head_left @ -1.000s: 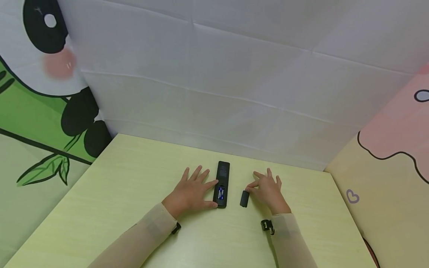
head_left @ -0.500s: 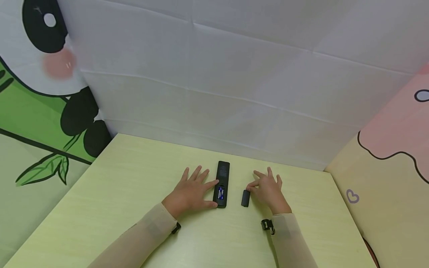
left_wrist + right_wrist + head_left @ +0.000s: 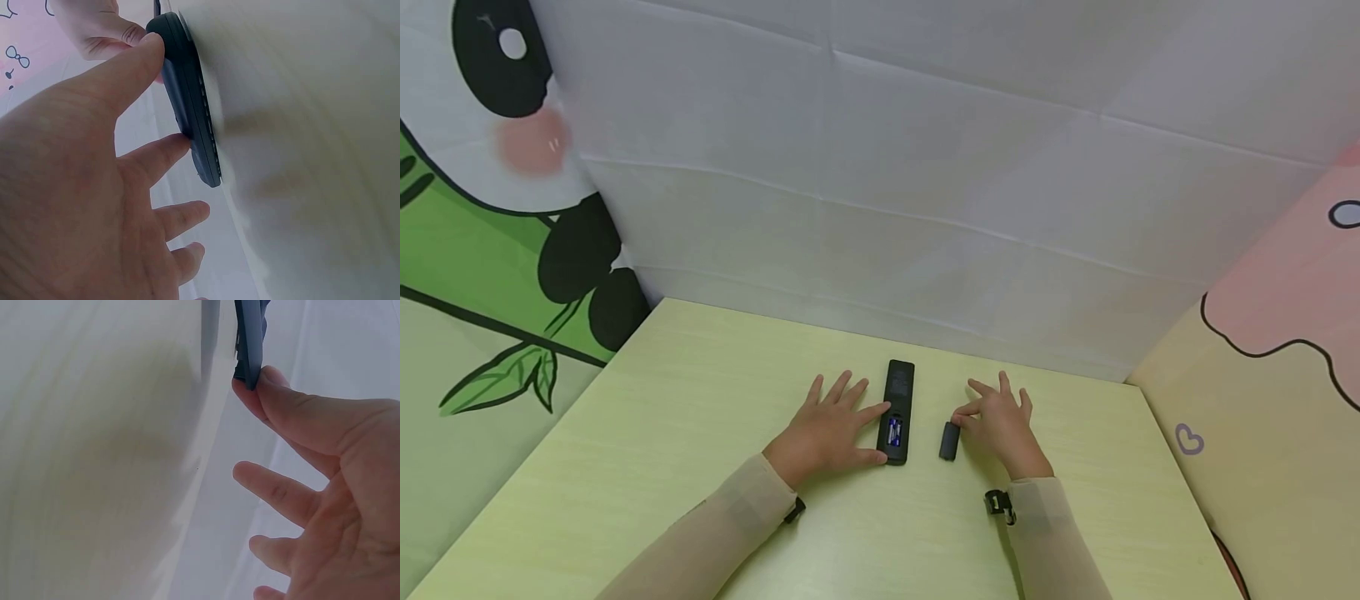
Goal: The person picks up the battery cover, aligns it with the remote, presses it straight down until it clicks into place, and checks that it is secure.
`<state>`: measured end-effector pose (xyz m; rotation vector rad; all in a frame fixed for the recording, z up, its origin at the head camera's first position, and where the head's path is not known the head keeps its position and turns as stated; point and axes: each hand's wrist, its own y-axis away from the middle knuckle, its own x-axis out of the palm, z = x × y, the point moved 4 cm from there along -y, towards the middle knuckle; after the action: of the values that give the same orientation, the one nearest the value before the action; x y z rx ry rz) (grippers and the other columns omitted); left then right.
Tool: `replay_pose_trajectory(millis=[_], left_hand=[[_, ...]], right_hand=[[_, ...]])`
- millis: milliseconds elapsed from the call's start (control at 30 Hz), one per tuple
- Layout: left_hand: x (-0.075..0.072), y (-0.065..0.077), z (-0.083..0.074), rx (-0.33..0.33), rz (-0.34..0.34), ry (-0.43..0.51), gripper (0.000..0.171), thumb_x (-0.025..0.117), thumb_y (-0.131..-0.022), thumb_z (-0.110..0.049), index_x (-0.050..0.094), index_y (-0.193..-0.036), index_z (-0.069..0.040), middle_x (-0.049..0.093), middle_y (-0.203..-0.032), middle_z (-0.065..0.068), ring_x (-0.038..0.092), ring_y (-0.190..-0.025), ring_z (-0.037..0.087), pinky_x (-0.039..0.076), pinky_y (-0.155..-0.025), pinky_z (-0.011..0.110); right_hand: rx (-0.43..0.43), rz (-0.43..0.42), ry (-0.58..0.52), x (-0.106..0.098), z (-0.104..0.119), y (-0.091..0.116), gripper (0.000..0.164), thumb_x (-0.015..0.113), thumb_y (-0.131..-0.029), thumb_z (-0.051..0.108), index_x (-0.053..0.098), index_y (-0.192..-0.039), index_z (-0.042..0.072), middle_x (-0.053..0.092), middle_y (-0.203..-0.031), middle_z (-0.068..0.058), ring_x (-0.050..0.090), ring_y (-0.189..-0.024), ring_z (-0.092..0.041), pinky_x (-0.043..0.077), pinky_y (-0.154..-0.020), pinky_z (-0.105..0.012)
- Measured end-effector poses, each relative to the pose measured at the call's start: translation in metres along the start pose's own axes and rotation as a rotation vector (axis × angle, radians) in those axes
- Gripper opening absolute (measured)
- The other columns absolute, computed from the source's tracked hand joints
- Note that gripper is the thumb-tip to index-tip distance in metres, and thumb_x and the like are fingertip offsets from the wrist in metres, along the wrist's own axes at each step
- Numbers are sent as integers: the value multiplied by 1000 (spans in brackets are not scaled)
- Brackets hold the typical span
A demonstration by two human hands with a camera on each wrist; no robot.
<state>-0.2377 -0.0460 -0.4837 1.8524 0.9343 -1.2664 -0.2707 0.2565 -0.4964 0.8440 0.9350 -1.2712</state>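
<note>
A black remote control (image 3: 898, 392) lies back up on the table, its battery bay uncovered with blue batteries (image 3: 895, 432) inside. My left hand (image 3: 827, 433) is spread flat beside it; the thumb touches the lower end and the index finger the left edge, as the left wrist view also shows. To the right of the remote, my right hand (image 3: 1000, 425) pinches the top end of a small black battery cover (image 3: 949, 442) between thumb and index finger. Its other fingers are stretched out. In the right wrist view the cover (image 3: 250, 344) sits between those two fingertips, close over the table.
The pale yellow table (image 3: 715, 358) runs back to a white sheet wall (image 3: 880, 208). Printed cartoon panels stand at the left (image 3: 497, 275) and right (image 3: 1270, 400). Both wrists carry a small black camera mount (image 3: 998, 505).
My right hand has shifted very slightly away and to the right with the battery cover. The left hand and the remote control have stayed in place.
</note>
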Motion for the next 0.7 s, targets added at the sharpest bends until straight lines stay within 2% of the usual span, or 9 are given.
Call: replay_pose_trajectory(millis=[200,433,700], left_hand=[[-2,2,0,8,0,6,83,73,-109,-73,51,-180,-38,34,-196,15,18,-188,46,11,-150,78],[-1,3,1,6,3,1,83,72,-109,-74,51,-180,-39,34,-196,15,19,-188,46,11,-150,78],[-1,3,1,3,12,-13,83,71,-109,-75,50,-181,-40,34,-196,14,19,-188,45,12,-150,77]], right_hand=[[7,13,2,-5,8,3,12,93,-102,33,98,-109,25,61,-179,-14,19,-183,-59,11,-141,-90],[11,21,34,-14,24,10,14,91,-105,27,97,-113,18,60,-180,-17,18,-183,-61,12,-142,-89],[7,15,53,-16,28,12,15,89,-106,27,97,-113,17,60,-180,-16,19,-182,-61,13,-142,-90]])
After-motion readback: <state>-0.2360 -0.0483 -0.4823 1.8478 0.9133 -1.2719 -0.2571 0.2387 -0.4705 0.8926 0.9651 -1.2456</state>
